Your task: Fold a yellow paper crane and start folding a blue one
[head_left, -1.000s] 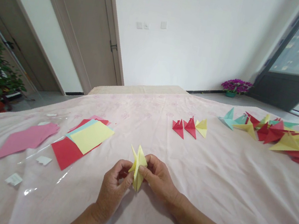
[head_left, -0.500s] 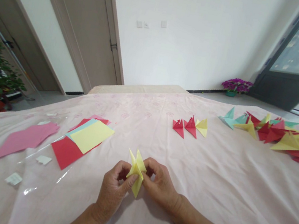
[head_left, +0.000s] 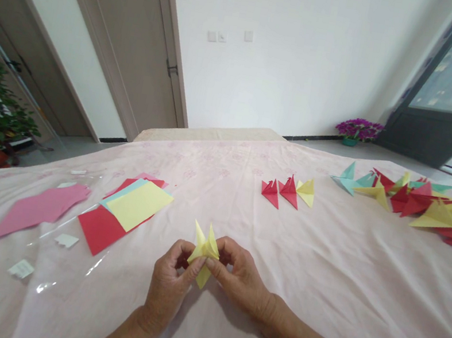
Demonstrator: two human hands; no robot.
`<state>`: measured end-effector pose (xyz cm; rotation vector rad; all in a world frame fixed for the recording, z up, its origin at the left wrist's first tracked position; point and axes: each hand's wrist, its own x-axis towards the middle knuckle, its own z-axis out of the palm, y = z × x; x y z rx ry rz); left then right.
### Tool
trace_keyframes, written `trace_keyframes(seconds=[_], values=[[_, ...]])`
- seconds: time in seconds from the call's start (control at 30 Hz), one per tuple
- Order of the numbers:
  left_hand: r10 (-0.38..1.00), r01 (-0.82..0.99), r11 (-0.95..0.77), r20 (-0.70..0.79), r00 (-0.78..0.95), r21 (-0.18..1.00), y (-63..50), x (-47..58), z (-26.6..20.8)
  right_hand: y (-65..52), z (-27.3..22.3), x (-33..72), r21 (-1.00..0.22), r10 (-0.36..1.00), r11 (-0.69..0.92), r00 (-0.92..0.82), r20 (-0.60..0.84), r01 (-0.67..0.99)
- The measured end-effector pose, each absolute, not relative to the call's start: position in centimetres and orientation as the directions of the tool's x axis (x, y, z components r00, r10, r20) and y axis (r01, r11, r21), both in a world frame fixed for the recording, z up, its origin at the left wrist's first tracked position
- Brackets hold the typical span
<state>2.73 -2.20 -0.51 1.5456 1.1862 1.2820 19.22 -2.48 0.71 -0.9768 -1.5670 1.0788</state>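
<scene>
A yellow folded paper crane (head_left: 207,245) is pinched between my two hands above the cloth. Two of its points stick up and one part hangs down below my thumbs. My left hand (head_left: 173,276) grips its left side, thumb pressed on the front. On the other side, my right hand (head_left: 240,273) holds it with the thumb near the middle and curled fingers behind. Both sets of fingertips are partly hidden by the paper. Farther off stand two red paper cranes (head_left: 289,193) and a yellow one (head_left: 306,192) in a row.
Red, yellow and blue paper sheets (head_left: 139,206) overlap at the left, beside pink sheets (head_left: 41,209) and a clear plastic sleeve (head_left: 59,273). White scraps (head_left: 21,269) lie near. Many-coloured folded cranes (head_left: 417,200) pile up at the right on the pink tablecloth (head_left: 337,305).
The yellow crane has tilted and shifted slightly left in my hands. My right thumb has moved left across its front, closer to my left thumb.
</scene>
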Motion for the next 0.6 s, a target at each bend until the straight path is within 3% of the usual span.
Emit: trace_keyframes(seconds=[0.13,0.33,0.6], values=[[0.944,0.126,-0.329,0.321,0.083,0.936,-2.3,2.8,0.5,-2.4,0.3,19.1,-0.961,0.943,0.276,-0.205,0.263,0.034],[0.97,-0.108,-0.118,0.138,0.2,0.987,-2.3,3.0,1.5,-2.5,0.4,19.1,-0.964,0.942,0.264,-0.221,0.254,0.017],[0.952,-0.112,-0.192,0.213,0.221,0.975,-1.6,2.5,0.8,-2.4,0.0,19.0,-0.971,0.944,0.239,-0.234,0.234,-0.01]])
